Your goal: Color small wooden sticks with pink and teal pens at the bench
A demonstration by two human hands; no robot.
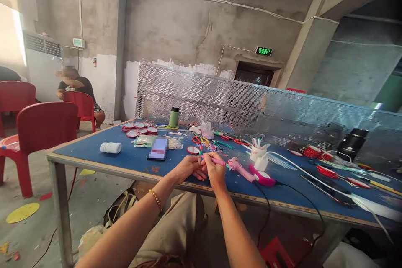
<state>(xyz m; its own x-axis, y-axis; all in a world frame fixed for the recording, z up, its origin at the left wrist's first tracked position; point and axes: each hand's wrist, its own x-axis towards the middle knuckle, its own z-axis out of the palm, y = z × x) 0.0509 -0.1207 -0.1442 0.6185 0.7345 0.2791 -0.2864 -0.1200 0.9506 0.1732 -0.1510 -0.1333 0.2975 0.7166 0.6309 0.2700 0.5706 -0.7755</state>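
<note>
Close to the table's front edge, my left hand (187, 169) is closed on a small thin stick (200, 150) with a red and green tip, held upright. My right hand (215, 172) grips a pink pen (216, 160), its tip end close to the stick. Both hands touch or nearly touch each other. Just beyond them lies a small round white disc with a red rim (192, 150). A pink hot glue gun (241, 169) rests to the right of my right hand, beside a magenta-edged holder (262, 176).
On the blue table (78, 150) are a phone (158, 149), a white bottle (110, 148), a stack of red-rimmed discs (140, 127), a green flask (173, 117), pliers (223, 145), a white cup of pens (258, 150) and a black flask (353, 144). Perforated metal panels (201, 96) stand behind; a person (82, 88) sits far left.
</note>
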